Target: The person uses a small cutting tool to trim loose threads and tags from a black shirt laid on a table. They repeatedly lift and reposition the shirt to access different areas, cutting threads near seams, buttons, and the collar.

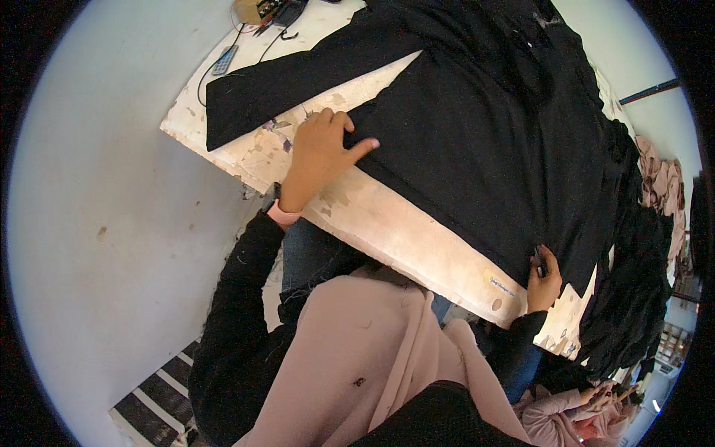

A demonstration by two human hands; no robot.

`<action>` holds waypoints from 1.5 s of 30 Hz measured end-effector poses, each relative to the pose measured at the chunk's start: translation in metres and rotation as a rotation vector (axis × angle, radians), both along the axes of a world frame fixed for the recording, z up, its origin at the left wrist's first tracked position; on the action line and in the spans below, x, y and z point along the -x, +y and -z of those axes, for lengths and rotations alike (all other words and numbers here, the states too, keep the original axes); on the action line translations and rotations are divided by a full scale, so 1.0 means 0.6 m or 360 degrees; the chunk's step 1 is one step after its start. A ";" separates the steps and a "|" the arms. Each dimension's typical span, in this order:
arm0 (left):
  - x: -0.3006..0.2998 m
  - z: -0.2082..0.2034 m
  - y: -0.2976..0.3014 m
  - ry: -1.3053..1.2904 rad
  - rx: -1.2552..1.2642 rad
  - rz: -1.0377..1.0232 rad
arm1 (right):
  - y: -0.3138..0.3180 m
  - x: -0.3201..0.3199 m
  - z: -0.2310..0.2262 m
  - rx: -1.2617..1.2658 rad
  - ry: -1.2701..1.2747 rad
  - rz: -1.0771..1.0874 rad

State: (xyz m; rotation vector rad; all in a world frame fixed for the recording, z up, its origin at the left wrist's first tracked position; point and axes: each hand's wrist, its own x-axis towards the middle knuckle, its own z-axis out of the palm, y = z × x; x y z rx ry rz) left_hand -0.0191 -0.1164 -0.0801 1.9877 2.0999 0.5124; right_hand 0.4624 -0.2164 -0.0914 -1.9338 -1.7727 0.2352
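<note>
A large piece of black cloth [462, 149] lies spread over a pale, worn table [387, 212]. My left hand [320, 153] rests at the cloth's left edge, thumb stretched out over the fabric and apart from the bent fingers. A dark watch and a pink cuff show at that wrist. By the cloth's near right corner, my right hand [547, 287] is closed around a small dark object [539, 262], too covered to name. Its fingers lie against the fabric. Between the main cloth and a long black strip [261, 100] on the left, a wedge of tabletop shows.
A small remote control [223, 59], cables and a boxy device [255, 10] lie at the far left corner. More black fabric [625, 298] hangs over the right side, with pinkish cloth [661, 179] beyond it. Another person [558, 413] sits at the lower right.
</note>
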 end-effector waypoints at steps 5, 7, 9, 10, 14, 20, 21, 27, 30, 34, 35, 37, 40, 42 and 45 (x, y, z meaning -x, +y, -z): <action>0.011 0.026 -0.011 -0.0066 -0.0472 -0.0162 | 0.034 0.117 -0.017 -0.0051 0.0185 -0.0223; 0.029 0.031 -0.026 0.0003 -0.0460 -0.0250 | 0.043 0.165 -0.028 -0.0006 0.0208 -0.0326; 0.042 0.035 -0.039 -0.0009 -0.0393 -0.0281 | 0.054 0.208 -0.040 0.0067 0.0176 -0.0450; 0.045 0.038 -0.044 -0.0045 -0.0342 -0.0287 | 0.060 0.228 -0.045 0.0109 0.0178 -0.0477; 0.039 0.044 -0.048 -0.0203 -0.0414 -0.0286 | 0.083 0.295 -0.055 0.0233 0.0303 -0.0586; 0.007 0.042 -0.057 -0.0584 -0.0818 -0.0200 | 0.100 0.349 -0.051 0.0288 0.0585 -0.0721; 0.003 0.040 -0.060 -0.0507 -0.0888 -0.0154 | 0.102 0.354 -0.049 0.0355 0.0614 -0.0692; -0.005 0.034 -0.069 -0.0303 -0.1171 0.0072 | 0.109 0.363 -0.018 0.0243 0.0361 -0.0675; -0.006 0.026 -0.072 -0.0304 -0.1145 0.0082 | 0.113 0.355 0.002 0.0196 0.0300 -0.0697; -0.004 0.012 -0.068 -0.0370 -0.0947 -0.0094 | 0.124 0.347 0.014 0.0262 0.0422 -0.0572; -0.004 0.009 -0.064 -0.0396 -0.0888 -0.0157 | 0.126 0.346 0.012 0.0019 0.0483 -0.0708; -0.003 0.007 -0.053 -0.0425 -0.0769 -0.0080 | 0.127 0.350 0.000 -0.0280 0.0540 -0.0792; -0.012 0.010 -0.026 -0.0403 -0.0641 0.0192 | 0.117 0.348 -0.044 -0.0278 0.0472 -0.0689; -0.025 0.014 0.004 -0.0350 -0.0708 0.0443 | 0.113 0.341 -0.083 -0.0390 0.0459 -0.0764; -0.047 0.017 0.069 -0.0099 -0.0709 0.0837 | 0.127 0.315 -0.147 -0.0508 0.0379 -0.0856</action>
